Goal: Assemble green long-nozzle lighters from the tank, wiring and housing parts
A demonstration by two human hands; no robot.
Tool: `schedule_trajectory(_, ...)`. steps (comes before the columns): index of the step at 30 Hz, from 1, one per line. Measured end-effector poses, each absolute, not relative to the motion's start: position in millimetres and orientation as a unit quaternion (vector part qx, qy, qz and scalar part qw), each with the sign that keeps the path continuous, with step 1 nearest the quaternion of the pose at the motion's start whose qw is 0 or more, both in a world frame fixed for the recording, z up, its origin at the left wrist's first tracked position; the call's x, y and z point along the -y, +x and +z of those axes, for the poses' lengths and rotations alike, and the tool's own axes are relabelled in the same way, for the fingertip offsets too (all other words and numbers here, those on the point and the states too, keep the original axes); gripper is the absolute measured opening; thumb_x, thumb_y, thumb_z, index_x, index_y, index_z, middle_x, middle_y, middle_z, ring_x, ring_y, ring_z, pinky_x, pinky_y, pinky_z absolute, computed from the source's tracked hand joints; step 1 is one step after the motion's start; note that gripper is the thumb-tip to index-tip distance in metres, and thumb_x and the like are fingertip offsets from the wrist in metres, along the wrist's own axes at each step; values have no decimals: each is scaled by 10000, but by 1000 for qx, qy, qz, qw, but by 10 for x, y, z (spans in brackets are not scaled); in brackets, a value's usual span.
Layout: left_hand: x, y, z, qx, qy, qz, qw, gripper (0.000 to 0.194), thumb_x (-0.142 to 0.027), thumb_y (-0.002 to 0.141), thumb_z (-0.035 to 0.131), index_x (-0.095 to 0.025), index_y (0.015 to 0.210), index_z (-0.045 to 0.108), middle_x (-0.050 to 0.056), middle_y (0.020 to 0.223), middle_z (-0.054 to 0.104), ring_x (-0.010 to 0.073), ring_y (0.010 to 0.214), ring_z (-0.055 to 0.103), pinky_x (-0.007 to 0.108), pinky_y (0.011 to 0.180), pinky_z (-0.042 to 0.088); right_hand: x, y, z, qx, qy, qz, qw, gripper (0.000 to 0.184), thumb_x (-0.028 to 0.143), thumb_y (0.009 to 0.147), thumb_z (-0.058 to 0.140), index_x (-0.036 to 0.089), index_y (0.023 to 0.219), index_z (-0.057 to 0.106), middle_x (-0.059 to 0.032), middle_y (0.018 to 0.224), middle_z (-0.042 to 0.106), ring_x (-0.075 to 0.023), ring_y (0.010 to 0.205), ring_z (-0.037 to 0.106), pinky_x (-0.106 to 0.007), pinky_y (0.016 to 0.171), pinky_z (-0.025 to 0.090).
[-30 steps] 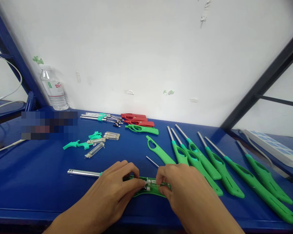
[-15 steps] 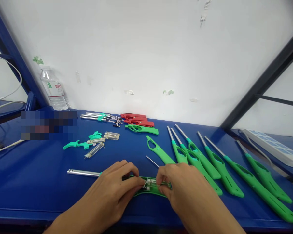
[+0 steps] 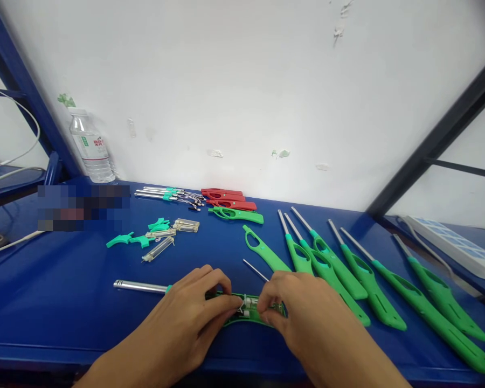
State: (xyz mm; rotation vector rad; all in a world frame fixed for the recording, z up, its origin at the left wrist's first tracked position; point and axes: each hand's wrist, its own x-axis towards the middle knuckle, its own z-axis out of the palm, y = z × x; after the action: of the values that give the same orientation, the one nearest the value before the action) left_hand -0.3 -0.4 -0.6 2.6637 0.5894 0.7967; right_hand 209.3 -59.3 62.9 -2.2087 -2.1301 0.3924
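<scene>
At the far left of the blue table (image 3: 210,250), a water bottle (image 3: 91,153) stands near the wall. Next come turquoise triggers (image 3: 120,240), thin metal tubes (image 3: 156,195) with wires, and clear fuel tanks (image 3: 159,249). In front, an opened lighter (image 3: 261,321) lies on the table, its metal nozzle (image 3: 139,286) pointing left. The left hand (image 3: 186,312) grips it, thumb and forefinger pinched close at the inner wires. Farther back sit red and green handle shells (image 3: 232,205). The right hand (image 3: 303,307) bends over the handle end, fingertips drawn together; from here I can't tell whether they grip anything. Beyond it rest a loose green half shell (image 3: 267,252) and six green lighters (image 3: 392,313).
</scene>
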Motion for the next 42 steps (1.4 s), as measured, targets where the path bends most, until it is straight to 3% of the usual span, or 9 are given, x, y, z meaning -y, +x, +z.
schedule_trajectory(9, 12, -18, -22, -198, 923, 278, 178, 303, -100, 1085, 475, -279, 1237, 666, 43, 1136, 585, 194, 978, 545, 344, 844, 445, 588, 2146, 530, 688, -705, 155, 79, 213, 126, 863, 774, 337, 859, 797, 66, 854, 792, -214, 803, 698, -310, 686, 363)
schedule_trajectory(31, 45, -31, 9, -208, 930, 249, 175, 273, -80, 1077, 470, -240, 1167, 673, 44, 1131, 607, 200, 970, 554, 354, 838, 445, 594, 2199, 565, 706, -685, 159, 87, 226, 79, 886, 747, 297, 858, 799, 46, 940, 803, -216, 886, 746, -314, 815, 465)
schedule_trajectory(37, 32, -15, 26, -208, 929, 257, 163, 293, -74, 1075, 464, -248, 1169, 680, 37, 1096, 611, 202, 935, 545, 394, 886, 424, 602, 2300, 564, 686, -706, 114, 133, 316, 83, 866, 774, 347, 1036, 808, 39, 1006, 819, -249, 944, 771, -350, 866, 517)
schedule_trajectory(42, 20, -9, 8, -205, 928, 263, 168, 315, -85, 1088, 446, -271, 1213, 669, 37, 1123, 610, 198, 948, 537, 374, 866, 419, 544, 2374, 646, 618, -777, 50, 109, 239, 165, 962, 708, 330, 1111, 795, -8, 1039, 823, -296, 999, 774, -383, 836, 521)
